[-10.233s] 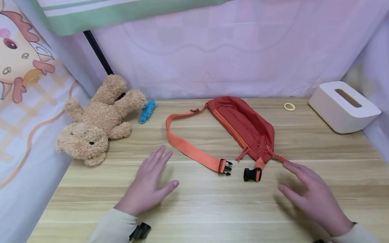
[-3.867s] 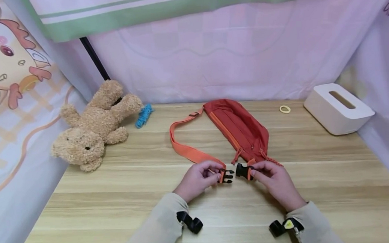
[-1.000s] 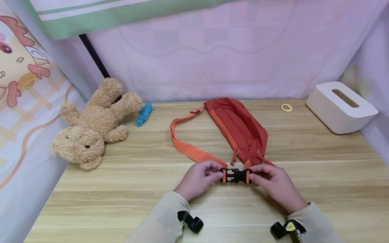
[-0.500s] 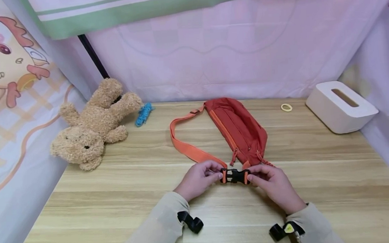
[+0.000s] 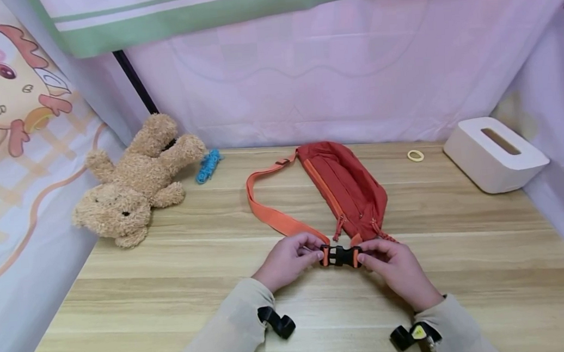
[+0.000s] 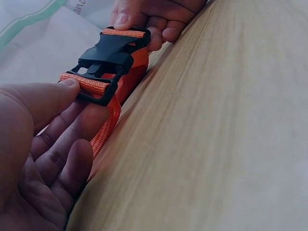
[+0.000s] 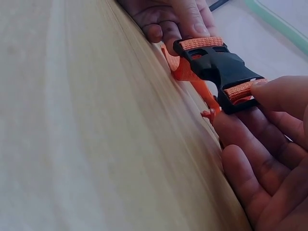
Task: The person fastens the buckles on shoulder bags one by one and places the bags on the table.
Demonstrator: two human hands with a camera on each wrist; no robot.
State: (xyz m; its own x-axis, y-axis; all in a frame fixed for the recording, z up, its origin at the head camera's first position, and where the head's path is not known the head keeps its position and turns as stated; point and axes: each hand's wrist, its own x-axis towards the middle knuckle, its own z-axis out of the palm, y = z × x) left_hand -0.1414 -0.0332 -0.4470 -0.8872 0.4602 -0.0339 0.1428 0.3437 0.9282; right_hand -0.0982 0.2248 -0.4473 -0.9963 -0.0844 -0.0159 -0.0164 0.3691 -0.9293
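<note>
From the head view, we see the waist bag (image 5: 346, 188) lying on the wooden table (image 5: 125, 318), its long axis slanting from far left to near right. Its orange strap (image 5: 277, 218) bows out to the left and comes round to the near side, where the black buckle (image 5: 340, 256) sits just in front of the bag's near end. The left hand (image 5: 288, 260) pinches the buckle's pronged half (image 5: 328, 255); the right hand (image 5: 399, 268) pinches the socket half (image 5: 348, 256). The buckle's long axis runs left to right, nearly level, with the prongs pointing right into the socket. We judge the step in hand to be fastening this buckle.

From the left wrist view, we see the left thumb on top of the strap where it wraps the buckle's bar, with fingers beneath. Seen from here, the buckle slants from lower left to upper right, and small openings show between the bar and the socket.

From the right wrist view, we see the right thumb on the socket's strap end, fingers underneath, and both halves in one straight line. We cannot tell whether the catches have locked, so we think the next move calls for a straight, firm push together, then a light tug as a check.
</note>
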